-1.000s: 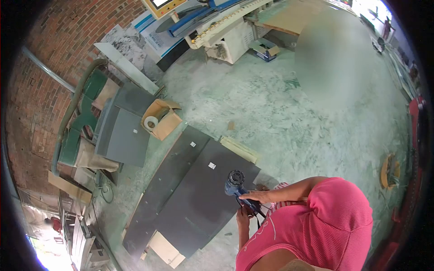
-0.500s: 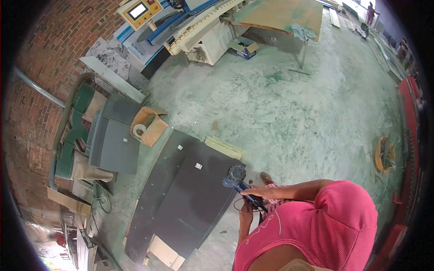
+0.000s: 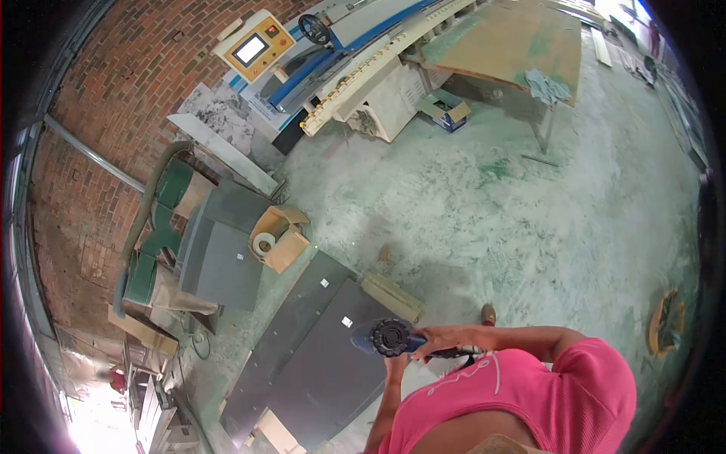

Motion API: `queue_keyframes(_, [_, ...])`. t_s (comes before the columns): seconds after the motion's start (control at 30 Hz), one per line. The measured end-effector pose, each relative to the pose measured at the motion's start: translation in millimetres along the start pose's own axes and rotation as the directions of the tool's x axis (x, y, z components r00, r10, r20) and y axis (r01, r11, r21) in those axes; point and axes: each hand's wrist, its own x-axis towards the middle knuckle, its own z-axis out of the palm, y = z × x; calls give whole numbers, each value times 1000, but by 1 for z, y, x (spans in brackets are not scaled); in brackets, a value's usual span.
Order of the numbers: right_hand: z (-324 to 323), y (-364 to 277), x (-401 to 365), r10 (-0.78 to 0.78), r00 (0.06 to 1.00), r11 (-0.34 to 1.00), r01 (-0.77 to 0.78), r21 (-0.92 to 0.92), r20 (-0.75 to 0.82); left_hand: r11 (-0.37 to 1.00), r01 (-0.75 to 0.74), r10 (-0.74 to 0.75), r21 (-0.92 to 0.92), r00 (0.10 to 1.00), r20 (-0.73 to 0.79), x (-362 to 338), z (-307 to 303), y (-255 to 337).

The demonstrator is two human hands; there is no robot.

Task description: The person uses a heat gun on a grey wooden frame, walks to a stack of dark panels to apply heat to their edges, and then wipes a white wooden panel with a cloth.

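A blue handheld power tool (image 3: 414, 343) with a round, black, ridged end is held in front of my pink shirt. My right hand (image 3: 440, 340) is wrapped round its body, closed on it. From below, my left hand (image 3: 395, 368) reaches up against the tool near its round end; its fingers are hidden behind the tool. Beneath and to the left lie stacked dark grey panels (image 3: 325, 371), the upper one bearing a small white label (image 3: 347, 321).
Beyond the panels are light-coloured strips (image 3: 393, 296) and an open cardboard box (image 3: 286, 250) with a tape roll. Green seats (image 3: 160, 244) and leaning grey boards stand left. A large machine (image 3: 378, 106) and a wooden table (image 3: 507, 53) are at the back. A round container (image 3: 665, 325) sits right.
The tool has turned, so its round end now points more towards me and the tool lies more level. My left hand has moved up towards that end. The whole view has shifted.
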Motion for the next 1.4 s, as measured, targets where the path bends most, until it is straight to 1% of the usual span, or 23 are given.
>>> queue_keyframes(0.1, [-55, -67, -62, -5, 1000, 1000, 5, -5, 15, 996, -33, 36, -82, 998, 44, 49, 58, 62])
queue_keyframes(0.13, [-72, -89, -81, -15, 998, 999, 17, 33, -62, 959, -190, 221, 212, 966, -134, 66, 88, 19])
queue_keyframes(0.17, [-88, -112, -101, -20, 990, 997, 31, 73, -140, 962, -180, 213, 205, 965, -152, 75, 102, 29])
queue_keyframes(0.2, [-104, -141, -122, 101, 976, 994, -93, 54, -191, 966, 128, -122, 223, 992, -42, 85, 110, 40])
queue_keyframes(0.23, [-124, -139, -131, 116, 976, 993, -108, 49, -187, 868, 415, -447, 272, 892, 66, 93, 121, 49])
queue_keyframes(0.3, [-175, -117, -147, -37, 943, 999, 28, -31, -331, 895, 408, -416, 182, 909, 8, 106, 146, 61])
queue_keyframes(0.33, [-202, -101, -154, -4, 913, 996, -34, -85, -408, 917, 382, -379, 111, 924, -51, 113, 157, 66])
queue_keyframes(0.37, [-218, -102, -164, 1, 911, 997, -32, -66, -413, 914, 387, -385, 124, 922, -40, 124, 167, 76])
queue_keyframes(0.43, [-249, -110, -186, -181, 854, 975, 220, 22, -488, 907, 378, -391, 185, 920, 38, 146, 186, 94])
queue_keyframes(0.5, [-277, -109, -205, -170, 817, 953, 279, 120, -551, 901, 318, -367, 294, 922, 127, 171, 211, 86])
queue_keyframes(0.57, [-313, -104, -222, -192, 728, 896, 403, 184, -658, 940, 298, -323, 164, 934, 155, 198, 242, 83])
queue_keyframes(0.77, [-431, -117, -288, -126, 619, 907, 389, 163, -775, 910, 322, -379, 260, 901, 211, 281, 329, 52])
queue_keyframes(0.83, [-484, -110, -308, -26, 521, 913, 361, 192, -853, 884, 236, -332, 404, 925, 186, 321, 363, 52])
queue_keyframes(0.9, [-520, -114, -329, 78, 472, 893, 358, 272, -878, 831, 333, -459, 445, 862, 213, 355, 393, 60])
queue_keyframes(0.97, [-564, -117, -352, 165, 387, 935, 230, 269, -907, 872, 369, -457, 321, 849, 264, 403, 430, 111])
queue_keyframes(1.1, [-619, -121, -384, 244, 291, 936, 178, 303, -925, 876, 479, -466, 57, 811, 353, 488, 507, 167])
queue_keyframes(1.13, [-635, -114, -388, 237, 280, 929, 215, 302, -930, 843, 533, -470, -70, 794, 384, 511, 531, 177])
queue_keyframes(1.2, [-666, -115, -390, 231, 256, 933, 216, 289, -939, 671, 729, -598, -134, 639, 484, 553, 559, 246])
queue_keyframes(1.23, [-681, -118, -392, 238, 229, 935, 208, 286, -944, 668, 731, -601, -140, 640, 478, 570, 571, 274])
queue_keyframes(1.3, [-718, -136, -390, 258, 228, 949, 122, 291, -939, 461, 828, -520, -320, 544, 658, 603, 596, 317])
queue_keyframes(1.33, [-737, -141, -386, 187, 208, 964, 149, 220, -960, 458, 825, -527, -332, 553, 645, 617, 610, 331])
queue_keyframes(1.37, [-755, -147, -381, 114, 189, 973, 178, 148, -975, 417, 830, -437, -370, 540, 719, 630, 624, 345])
queue_keyframes(1.4, [-777, -154, -379, 116, 234, 968, 192, 162, -965, 380, 830, -329, -408, 534, 779, 646, 638, 360])
